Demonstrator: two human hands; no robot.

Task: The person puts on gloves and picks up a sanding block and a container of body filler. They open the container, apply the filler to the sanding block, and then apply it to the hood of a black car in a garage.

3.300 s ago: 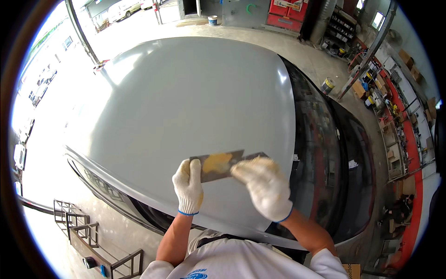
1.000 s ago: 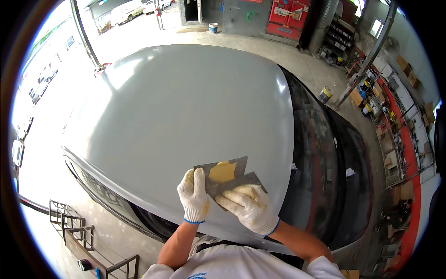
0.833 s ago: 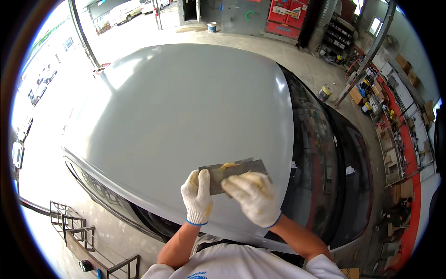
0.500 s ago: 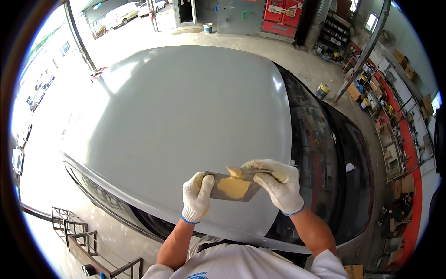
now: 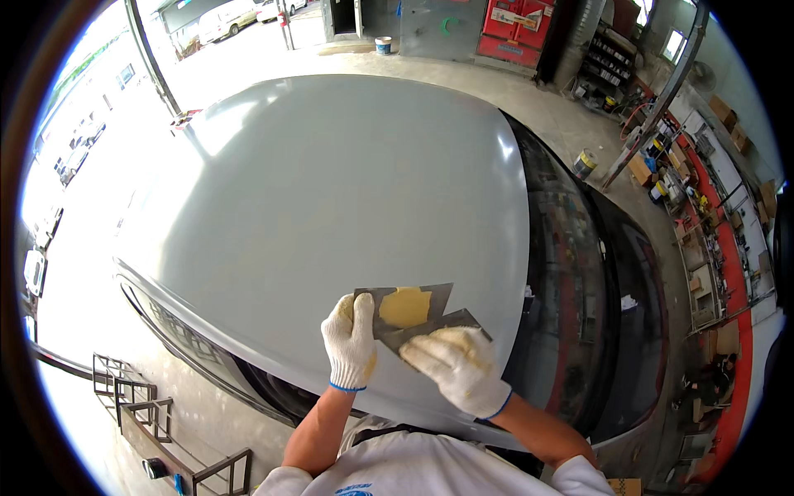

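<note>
My left hand [image 5: 349,343], in a white knit glove, is closed on the left end of a flat grey plate [image 5: 442,297]. Yellow putty [image 5: 404,307] lies spread in a patch on that plate. In my gloved right hand [image 5: 463,372] is a thin grey putty spreader [image 5: 470,320], its blade overlapping the plate's near right edge. Its fingers lie across the blade and hide part of it. Both tools are held above the pale grey roof [image 5: 322,190] of a car. Yellowish smears mark both gloves.
Dark window glass [image 5: 571,256] borders the roof on the right. A metal frame stand [image 5: 149,413] is at lower left. Posts, a can [image 5: 584,164], a bucket [image 5: 383,45] and a red cabinet [image 5: 517,29] stand beyond the car. Cluttered shelves and a person [image 5: 721,376] are at far right.
My right hand has moved down and left with the spreader, from the plate's upper right to its near edge. The raised putty lump no longer shows. The view has shifted slightly.
</note>
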